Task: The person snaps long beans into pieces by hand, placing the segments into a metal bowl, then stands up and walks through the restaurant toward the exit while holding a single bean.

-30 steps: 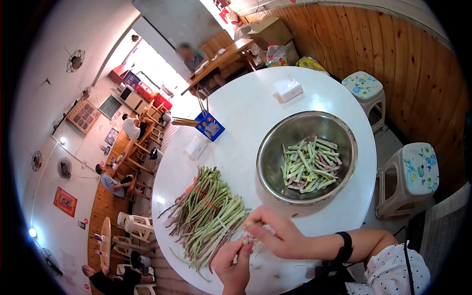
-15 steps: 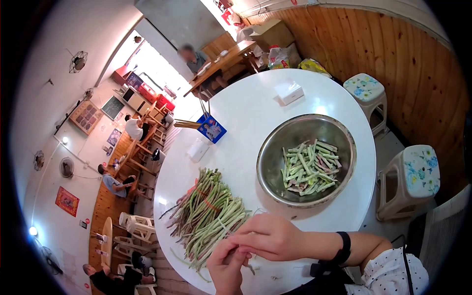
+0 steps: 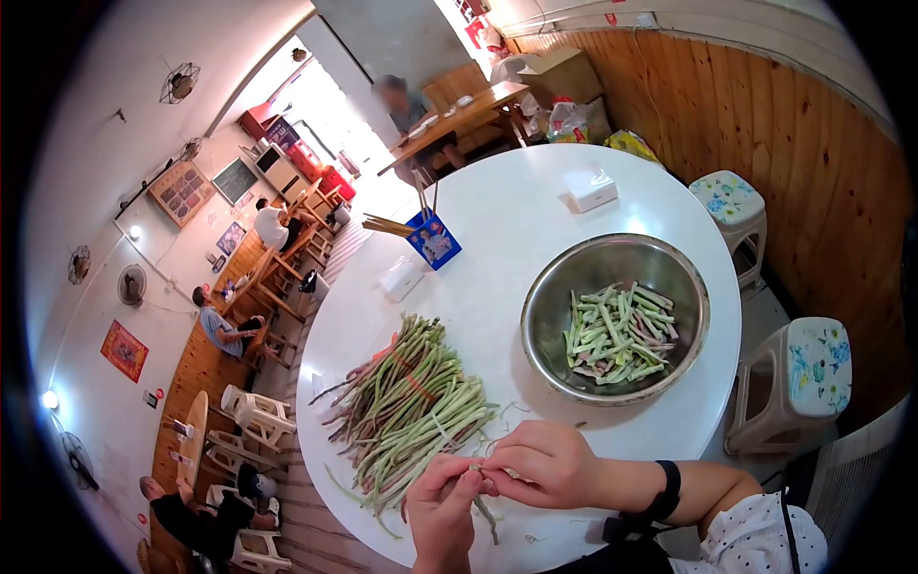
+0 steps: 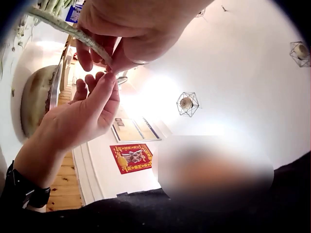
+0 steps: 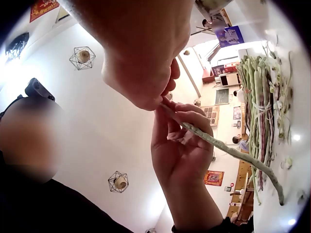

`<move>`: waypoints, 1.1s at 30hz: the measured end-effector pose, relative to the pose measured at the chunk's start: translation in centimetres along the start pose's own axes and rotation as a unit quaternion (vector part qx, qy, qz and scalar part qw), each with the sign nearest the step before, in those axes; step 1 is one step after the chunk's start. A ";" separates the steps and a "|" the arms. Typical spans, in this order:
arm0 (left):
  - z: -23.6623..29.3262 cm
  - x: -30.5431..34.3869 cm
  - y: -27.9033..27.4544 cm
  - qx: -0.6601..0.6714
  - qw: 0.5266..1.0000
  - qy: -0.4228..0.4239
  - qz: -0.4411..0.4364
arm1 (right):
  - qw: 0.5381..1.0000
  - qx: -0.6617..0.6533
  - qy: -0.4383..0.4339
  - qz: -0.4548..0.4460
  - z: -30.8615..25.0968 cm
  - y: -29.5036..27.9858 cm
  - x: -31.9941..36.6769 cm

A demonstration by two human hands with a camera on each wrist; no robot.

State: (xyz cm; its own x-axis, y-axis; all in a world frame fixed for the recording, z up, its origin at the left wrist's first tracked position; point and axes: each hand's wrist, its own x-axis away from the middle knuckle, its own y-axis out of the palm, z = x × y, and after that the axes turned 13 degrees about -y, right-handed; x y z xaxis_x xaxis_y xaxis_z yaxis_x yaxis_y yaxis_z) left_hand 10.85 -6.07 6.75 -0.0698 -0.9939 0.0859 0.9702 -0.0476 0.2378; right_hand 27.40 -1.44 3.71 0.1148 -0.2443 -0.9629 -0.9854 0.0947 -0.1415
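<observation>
Both hands meet at the near edge of the round white table, fingertips together on one long green bean. The left hand pinches the bean, which hangs out past its fingers in the right wrist view. At the bean's end, the right hand pinches with thumb and fingers. Just beyond the left hand lies a pile of long beans, green and purple, in tied bundles. To the right, a steel bowl holds many short bean pieces.
On the white table stand a blue chopstick box and white tissue packs. Bean scraps lie near the hands. Floral-topped stools are at the right; seated people and wooden tables are at the left and back.
The head view has shifted, moving the table and bowl slightly in frame. The hands have moved slightly, and a bean length now shows hanging below them.
</observation>
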 end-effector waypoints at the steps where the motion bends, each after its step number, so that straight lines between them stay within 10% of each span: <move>1: -0.2 0.0 -0.1 0.010 1.000 -0.013 0.003 | 1.000 0.009 -0.010 -0.001 0.1 0.4 0.3; 14: -1.7 -1.0 -2.8 0.091 0.993 -0.005 0.078 | 0.993 -0.066 -0.046 -0.092 -0.6 1.3 0.3; 21: 0.0 -0.9 -5.6 0.068 0.997 0.026 0.037 | 0.984 0.000 0.144 -0.106 1.8 -0.6 0.7; 27: 1.0 -0.4 -1.0 -0.155 0.985 -0.015 0.069 | 0.909 -0.245 0.306 -0.140 0.7 -0.7 0.1; 33: 0.1 0.0 -0.7 -0.198 0.973 -0.036 0.111 | 0.961 -0.202 0.136 -0.127 0.6 0.9 1.8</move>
State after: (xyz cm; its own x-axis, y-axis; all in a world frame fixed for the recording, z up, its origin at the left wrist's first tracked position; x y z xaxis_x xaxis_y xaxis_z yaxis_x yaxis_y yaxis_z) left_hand 10.14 -6.06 6.71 0.1502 -0.9751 0.1633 0.9754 0.1193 -0.1852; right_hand 26.84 -1.19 1.70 0.3760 -0.4582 -0.8054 -0.9042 -0.3713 -0.2109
